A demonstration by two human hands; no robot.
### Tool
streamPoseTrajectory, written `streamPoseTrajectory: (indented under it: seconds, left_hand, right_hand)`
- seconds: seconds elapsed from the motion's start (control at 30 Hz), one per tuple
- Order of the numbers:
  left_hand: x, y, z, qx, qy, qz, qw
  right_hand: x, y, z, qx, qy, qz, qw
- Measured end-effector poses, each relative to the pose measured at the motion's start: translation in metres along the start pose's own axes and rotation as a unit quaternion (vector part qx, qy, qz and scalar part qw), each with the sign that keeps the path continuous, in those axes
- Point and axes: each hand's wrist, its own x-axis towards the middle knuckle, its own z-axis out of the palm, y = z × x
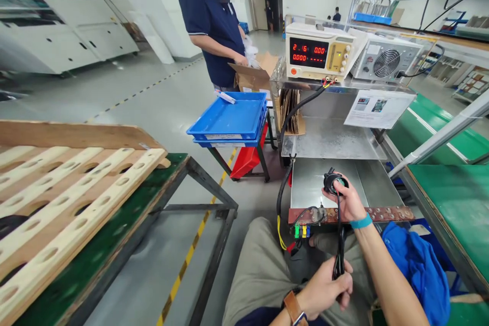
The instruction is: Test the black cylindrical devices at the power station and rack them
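Note:
My right hand (346, 201) is closed around a small round black device (331, 182) with a green spot, held over a metal tray (309, 183). From that device a black cable (339, 244) hangs down into my left hand (326, 290), which is closed around the cable above my lap. A brown terminal strip (385, 213) with green, yellow and red plugs (301, 231) runs along the tray's near edge, just below my right hand.
A power supply (319, 52) with red digits and a fan unit (385, 60) stand on a metal shelf. A person in a dark shirt (214, 20) handles a cardboard box behind stacked blue trays (229, 119). A wooden rack (72, 188) lies at left, green benches (454, 198) at right.

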Motion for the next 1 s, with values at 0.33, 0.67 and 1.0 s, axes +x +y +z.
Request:
streamPoseTrajectory:
  seconds: [0.33, 0.67, 1.0]
  left_hand:
    - [0.040, 0.142, -0.040, -0.092, -0.025, 0.061, 0.994]
    - [0.111, 0.135, -0.095, 0.153, 0.159, 0.068, 0.973]
    - [0.121, 0.123, -0.096, 0.101, 0.239, 0.036, 0.965]
  right_hand:
    - [0.126, 0.027, -0.086, -0.201, -0.098, 0.203, 0.953]
    - [0.143, 0.080, -0.128, -0.205, -0.075, 0.285, 0.934]
    - [0.144, 0.094, -0.131, -0.195, -0.075, 0.322, 0.923]
